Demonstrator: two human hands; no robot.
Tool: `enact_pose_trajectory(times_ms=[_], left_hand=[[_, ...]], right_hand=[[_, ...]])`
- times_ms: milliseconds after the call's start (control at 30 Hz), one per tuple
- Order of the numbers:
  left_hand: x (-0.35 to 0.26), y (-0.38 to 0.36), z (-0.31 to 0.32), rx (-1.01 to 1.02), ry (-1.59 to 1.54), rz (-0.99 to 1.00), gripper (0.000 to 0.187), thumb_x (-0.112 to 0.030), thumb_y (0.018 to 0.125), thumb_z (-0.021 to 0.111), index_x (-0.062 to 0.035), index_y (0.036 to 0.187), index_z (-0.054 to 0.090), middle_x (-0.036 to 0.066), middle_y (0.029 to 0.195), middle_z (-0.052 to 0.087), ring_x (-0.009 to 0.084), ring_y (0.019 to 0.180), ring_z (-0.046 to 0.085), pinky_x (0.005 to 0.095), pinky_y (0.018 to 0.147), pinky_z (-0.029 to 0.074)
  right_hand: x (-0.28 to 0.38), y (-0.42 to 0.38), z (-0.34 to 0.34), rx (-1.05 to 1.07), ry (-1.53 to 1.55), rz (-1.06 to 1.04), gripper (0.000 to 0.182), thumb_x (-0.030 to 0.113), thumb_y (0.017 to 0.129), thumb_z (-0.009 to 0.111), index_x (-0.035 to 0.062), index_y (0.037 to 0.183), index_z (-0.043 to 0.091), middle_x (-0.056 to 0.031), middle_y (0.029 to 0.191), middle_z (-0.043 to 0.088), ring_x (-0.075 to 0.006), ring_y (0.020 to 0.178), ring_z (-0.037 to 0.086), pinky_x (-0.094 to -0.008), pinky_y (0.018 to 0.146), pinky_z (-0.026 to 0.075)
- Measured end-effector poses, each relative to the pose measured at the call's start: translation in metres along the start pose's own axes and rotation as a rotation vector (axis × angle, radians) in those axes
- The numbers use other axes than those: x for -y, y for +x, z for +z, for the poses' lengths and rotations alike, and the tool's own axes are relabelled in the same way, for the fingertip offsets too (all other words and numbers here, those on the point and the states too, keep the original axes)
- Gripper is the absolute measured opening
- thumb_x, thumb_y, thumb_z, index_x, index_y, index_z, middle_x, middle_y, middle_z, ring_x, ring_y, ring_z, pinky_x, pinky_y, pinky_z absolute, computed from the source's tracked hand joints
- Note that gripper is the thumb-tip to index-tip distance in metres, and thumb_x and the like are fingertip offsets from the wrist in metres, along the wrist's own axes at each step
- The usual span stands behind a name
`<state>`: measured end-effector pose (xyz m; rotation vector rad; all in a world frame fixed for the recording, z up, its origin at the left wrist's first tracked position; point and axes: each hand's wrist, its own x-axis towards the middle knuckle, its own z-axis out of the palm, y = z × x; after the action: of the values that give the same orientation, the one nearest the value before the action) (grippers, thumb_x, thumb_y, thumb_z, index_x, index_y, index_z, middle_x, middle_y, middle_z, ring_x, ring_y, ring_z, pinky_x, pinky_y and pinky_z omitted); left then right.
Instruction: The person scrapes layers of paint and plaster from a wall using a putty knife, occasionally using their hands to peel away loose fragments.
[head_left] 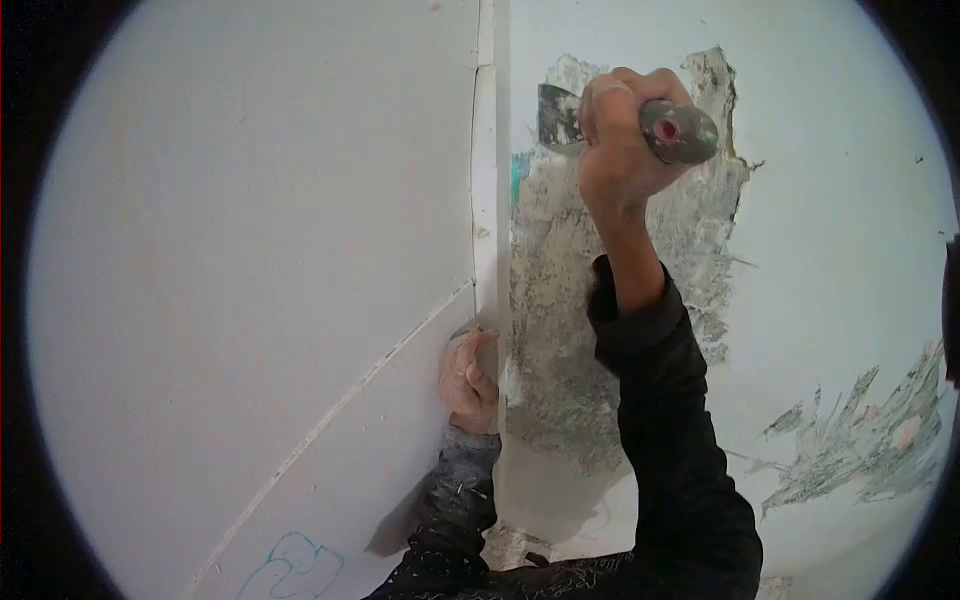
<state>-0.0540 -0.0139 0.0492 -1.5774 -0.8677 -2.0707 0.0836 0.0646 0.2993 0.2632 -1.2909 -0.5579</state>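
My right hand (625, 140) is wrapped round the handle of a putty knife (560, 116), high on the right-hand wall. The dark blade, spotted with pale residue, points left. The rounded butt of the handle, with a red hole in it, sticks out on the right. Around the blade and below it lies a rough grey patch (560, 260) where the paint is stripped away. Lower down, my left hand (468, 378) rests against the edge of the left wall, close to the corner, its fingers partly bent and no tool visible in it.
A smooth pale wall (250, 200) fills the left side, crossed by a slanting raised line (330, 415) and a blue-green sketch (295, 565). A cracked white strip (484, 180) runs up the corner. Another scraped patch (860, 440) is at the lower right.
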Motion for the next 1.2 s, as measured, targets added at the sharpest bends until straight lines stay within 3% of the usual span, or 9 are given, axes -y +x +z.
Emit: enact_pose_trajectory(times_ms=[133,267,400,533,633,767,1033,1100,1200], left_hand=[[0.000,0.003,0.004,-0.048,-0.052,-0.016,0.053,-0.037,0.098,0.025,0.0051,0.099,0.058,0.015,0.085,0.064,0.0284,0.085,0.061,0.0386,0.078,0.049],[0.010,0.004,0.001,0.007,-0.019,0.096,0.034,-0.023,0.098,0.032,-0.0026,0.120,0.048,0.014,0.091,0.065,0.0302,0.085,0.061,0.0390,0.078,0.049],[0.004,0.006,0.000,0.039,-0.013,0.059,0.035,-0.023,0.098,0.032,-0.0033,0.123,0.047,0.014,0.091,0.065,0.0301,0.086,0.061,0.0389,0.079,0.048],[0.013,0.002,-0.002,0.081,-0.081,0.115,0.035,-0.023,0.098,0.031,-0.0045,0.124,0.046,0.014,0.093,0.065,0.0299,0.086,0.061,0.0387,0.079,0.048],[0.008,0.004,-0.001,0.043,-0.032,0.135,0.036,-0.025,0.098,0.031,-0.0054,0.124,0.046,0.013,0.093,0.065,0.0287,0.086,0.061,0.0385,0.079,0.048],[0.005,-0.006,-0.004,0.086,0.019,0.039,0.039,-0.027,0.099,0.028,-0.0012,0.124,0.044,0.014,0.094,0.064,0.0278,0.088,0.061,0.0404,0.082,0.047],[-0.006,-0.011,0.022,0.084,-0.226,-0.067,0.034,-0.014,0.097,0.034,0.0024,0.126,0.040,0.016,0.097,0.065,0.0250,0.084,0.064,0.0338,0.077,0.050],[-0.015,0.000,0.039,0.143,-0.232,-0.012,0.036,-0.009,0.096,0.035,0.0029,0.129,0.037,0.018,0.103,0.062,0.0298,0.091,0.062,0.0363,0.080,0.049],[-0.033,0.051,0.062,0.217,-0.229,0.041,0.041,-0.015,0.096,0.037,0.0035,0.132,0.032,0.021,0.122,0.052,0.0319,0.114,0.051,0.0382,0.094,0.041]], right_hand=[[0.058,0.053,-0.010,-0.312,0.363,0.153,0.018,0.001,0.081,0.042,0.0096,0.065,0.038,0.0006,0.045,0.035,-0.0058,0.037,0.031,-0.0223,0.033,0.025],[0.040,0.038,-0.026,-0.028,0.601,0.077,0.009,0.003,0.086,0.047,0.0070,0.078,0.048,0.0030,0.061,0.044,-0.0053,0.050,0.040,-0.0190,0.044,0.030],[0.011,0.019,0.026,-0.230,0.841,0.172,0.010,0.012,0.090,0.044,0.0052,0.085,0.048,0.0035,0.062,0.042,-0.0067,0.052,0.038,-0.0193,0.047,0.032],[0.053,0.056,-0.028,-0.023,0.646,0.142,0.014,0.016,0.091,0.042,0.0036,0.086,0.046,0.0031,0.061,0.041,-0.0071,0.047,0.034,-0.0197,0.041,0.028],[0.033,0.017,0.018,-0.166,0.612,0.185,0.015,-0.007,0.080,0.053,0.0041,0.073,0.046,0.0022,0.060,0.044,-0.0026,0.052,0.038,-0.0187,0.041,0.030],[0.060,-0.025,-0.016,-0.027,0.689,0.568,0.020,-0.008,0.075,0.059,0.0042,0.063,0.049,-0.0016,0.062,0.052,-0.0056,0.055,0.047,-0.0216,0.044,0.037],[0.268,-0.212,-0.168,-0.004,-0.075,0.992,0.017,0.006,0.075,0.065,0.0078,0.070,0.049,-0.0034,0.062,0.052,-0.0145,0.054,0.053,-0.0270,0.051,0.041],[0.326,-0.230,-0.197,0.570,-0.627,1.002,0.024,0.002,0.073,0.064,0.0075,0.060,0.045,-0.0058,0.055,0.047,-0.0134,0.052,0.048,-0.0302,0.051,0.036],[0.417,-0.260,-0.248,0.705,-0.668,1.665,0.026,0.017,0.075,0.063,0.0018,0.060,0.048,-0.0153,0.049,0.044,-0.0288,0.041,0.042,-0.0350,0.043,0.034]])
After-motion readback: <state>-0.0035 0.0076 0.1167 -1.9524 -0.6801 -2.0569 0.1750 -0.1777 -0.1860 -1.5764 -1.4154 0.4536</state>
